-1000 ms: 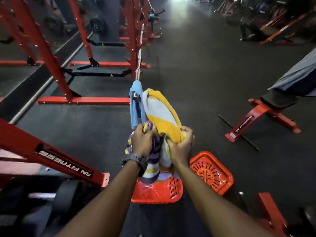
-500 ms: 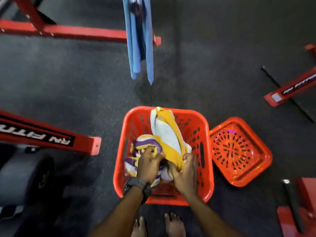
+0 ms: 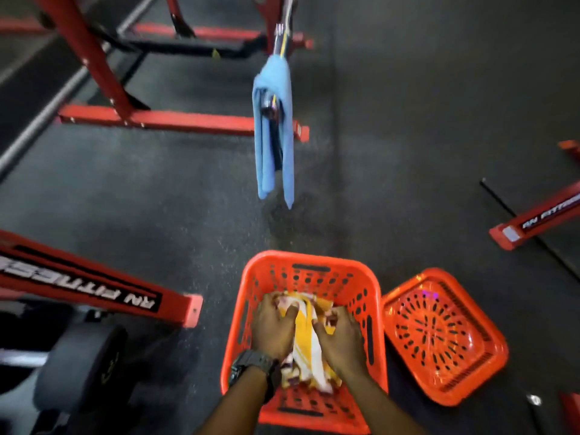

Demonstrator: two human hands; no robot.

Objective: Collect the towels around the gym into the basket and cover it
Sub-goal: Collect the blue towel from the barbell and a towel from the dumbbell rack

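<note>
An orange perforated basket (image 3: 309, 270) stands on the floor right below me. Inside it lies a yellow, white and purple striped towel (image 3: 306, 343). My left hand (image 3: 273, 329), with a dark watch on its wrist, and my right hand (image 3: 340, 339) both press down on the towel with the fingers curled into the cloth. The basket's orange lid (image 3: 439, 335) lies flat on the floor just right of the basket. A light blue towel (image 3: 273, 130) hangs folded over the end of a barbell ahead of the basket.
A red rack frame (image 3: 163, 119) stands ahead on the left. A red bench leg (image 3: 94, 290) and a black weight plate (image 3: 81, 368) sit close at my left. Another red equipment foot (image 3: 533, 218) and a thin black rod lie at the right.
Both hands have carried the striped towel down from chest height and pushed it deep into the basket. My view tilted down to the basket, then lifted a little.
</note>
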